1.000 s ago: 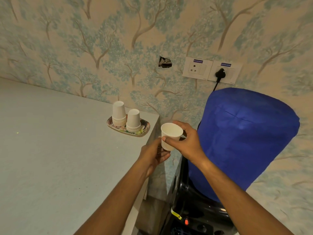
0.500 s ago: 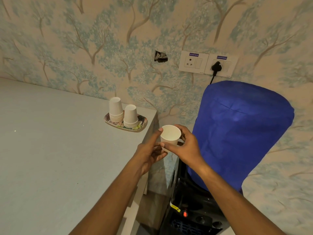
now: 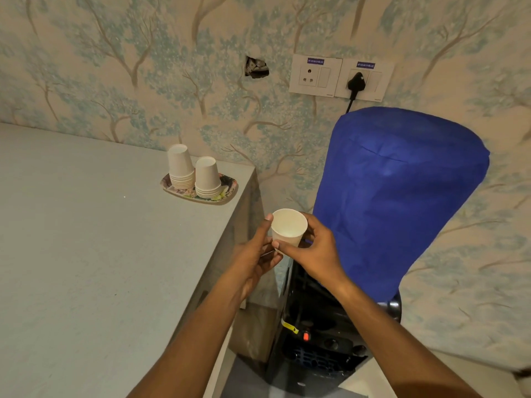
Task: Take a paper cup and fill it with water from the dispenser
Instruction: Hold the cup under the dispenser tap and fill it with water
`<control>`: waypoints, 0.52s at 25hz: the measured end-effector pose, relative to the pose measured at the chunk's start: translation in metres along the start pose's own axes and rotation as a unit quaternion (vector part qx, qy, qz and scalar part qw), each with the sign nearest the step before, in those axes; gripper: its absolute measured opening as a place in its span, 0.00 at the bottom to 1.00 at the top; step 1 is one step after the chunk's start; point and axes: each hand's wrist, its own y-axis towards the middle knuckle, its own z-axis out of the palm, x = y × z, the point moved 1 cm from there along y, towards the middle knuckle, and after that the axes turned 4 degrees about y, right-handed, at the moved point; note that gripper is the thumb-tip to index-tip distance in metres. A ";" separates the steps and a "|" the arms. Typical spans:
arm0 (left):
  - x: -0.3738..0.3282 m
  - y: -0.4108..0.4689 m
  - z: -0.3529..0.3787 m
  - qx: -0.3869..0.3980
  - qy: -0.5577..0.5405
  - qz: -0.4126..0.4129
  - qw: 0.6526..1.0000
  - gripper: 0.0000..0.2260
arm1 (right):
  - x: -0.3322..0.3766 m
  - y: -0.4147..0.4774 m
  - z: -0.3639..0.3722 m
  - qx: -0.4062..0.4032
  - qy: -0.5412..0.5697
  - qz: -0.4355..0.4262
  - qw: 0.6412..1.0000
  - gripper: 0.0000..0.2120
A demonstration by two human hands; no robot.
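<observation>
Both arms outstretched, left hand (image 3: 255, 254) and right hand (image 3: 313, 251) grip clamped on paper cup (image 3: 288, 226)

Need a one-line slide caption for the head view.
Both hands, left and right, hold an empty paper cup above the blue-covered water dispenser.

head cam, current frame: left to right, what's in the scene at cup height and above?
Two stacks of upside-down paper cups on a patterned tray → hole in the wall → empty socket plate → socket plate with black plug → blue-covered water bottle. The held paper cup overlaps, so it is left out.
</observation>
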 end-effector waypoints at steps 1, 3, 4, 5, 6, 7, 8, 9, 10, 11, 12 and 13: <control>0.006 0.000 0.002 0.010 0.006 -0.001 1.000 0.38 | -0.003 -0.005 -0.004 0.000 0.001 0.006 1.000 0.31; 0.020 0.001 0.006 0.026 0.017 -0.006 1.000 0.34 | -0.012 -0.016 -0.012 -0.003 0.002 0.018 1.000 0.31; 0.027 0.000 0.008 0.029 0.020 -0.010 0.999 0.32 | -0.016 -0.022 -0.016 -0.006 0.003 0.024 1.000 0.31; 0.035 0.000 0.011 0.029 0.021 -0.015 0.999 0.31 | -0.021 -0.029 -0.021 -0.012 0.003 0.032 0.999 0.32; 0.041 -0.001 0.012 0.028 0.023 -0.019 0.999 0.31 | -0.024 -0.035 -0.026 -0.016 0.003 0.036 0.999 0.32; 0.047 -0.002 0.015 0.030 0.027 -0.022 0.999 0.31 | -0.028 -0.042 -0.031 -0.019 0.003 0.040 0.999 0.33; 0.054 -0.003 0.016 0.034 0.031 -0.026 0.999 0.32 | -0.032 -0.050 -0.037 -0.018 0.008 0.044 0.999 0.33; 0.060 -0.004 0.018 0.038 0.034 -0.029 0.998 0.33 | -0.035 -0.058 -0.041 -0.018 0.014 0.051 0.998 0.33; 0.068 -0.006 0.020 0.043 0.035 -0.034 0.998 0.33 | -0.039 -0.068 -0.046 -0.021 0.020 0.058 0.998 0.32; 0.075 -0.007 0.022 0.045 0.033 -0.039 0.998 0.32 | -0.043 -0.078 -0.051 -0.030 0.023 0.064 0.997 0.31; 0.084 -0.009 0.024 0.047 0.032 -0.046 0.997 0.32 | -0.048 -0.087 -0.055 -0.041 0.021 0.068 0.997 0.31; 0.093 -0.011 0.027 0.049 0.031 -0.054 0.997 0.30 | -0.052 -0.096 -0.059 -0.052 0.016 0.071 0.996 0.31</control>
